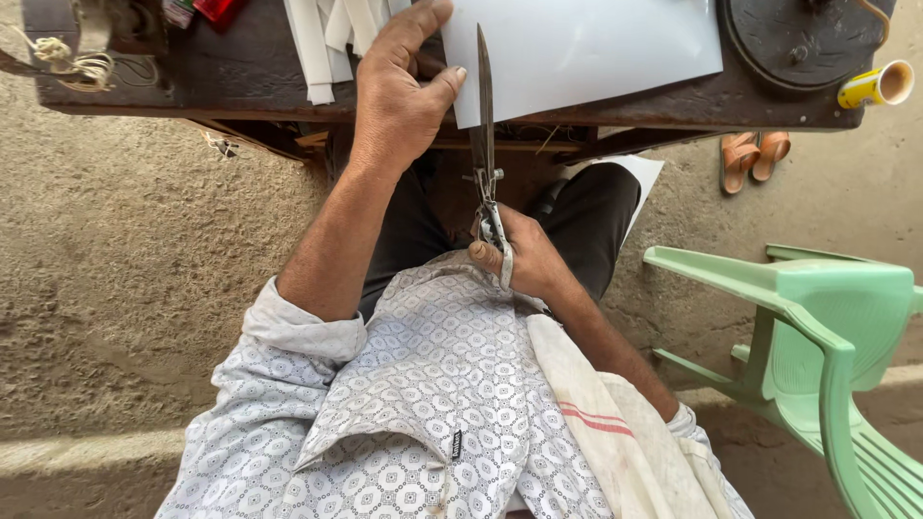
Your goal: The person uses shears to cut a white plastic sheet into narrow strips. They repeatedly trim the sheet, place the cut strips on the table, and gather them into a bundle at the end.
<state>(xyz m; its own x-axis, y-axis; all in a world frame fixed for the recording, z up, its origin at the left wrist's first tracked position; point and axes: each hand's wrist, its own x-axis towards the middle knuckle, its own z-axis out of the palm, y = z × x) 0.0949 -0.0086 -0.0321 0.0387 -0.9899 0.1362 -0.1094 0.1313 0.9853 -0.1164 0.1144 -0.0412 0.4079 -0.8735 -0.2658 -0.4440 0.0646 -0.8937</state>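
**Two hands, shears & white sheet at bench edge**

Item 1: left hand (394, 91), palm down on dark wooden bench (221, 72), fingers spread flat, thumb pressing the near left corner of white sheet (586, 48). Nothing clasped; hand lies open.

Item 2: right hand (524, 258), fingers curled tight round handles of long metal shears (484, 135), held above lap. Blades point away from the body, tip over the sheet's left edge, just beside left thumb. Blades look nearly together; can't tell if sheet sits between them.

Item 3: white sheet, flat on bench, near edge overhanging slightly toward the person.

Misc. on bench: pile of white strips (322, 43) left of the hand; tangle of pale thread (72, 58) at far left; dark round wheel (803, 38) at right; yellow thread cone (875, 86) lying on its side by right corner.

Surrounds: green plastic chair (827, 327) to the right; pair of orange sandals (753, 157) on earth floor; cream cloth w/ red stripes (596, 413) over right shoulder.
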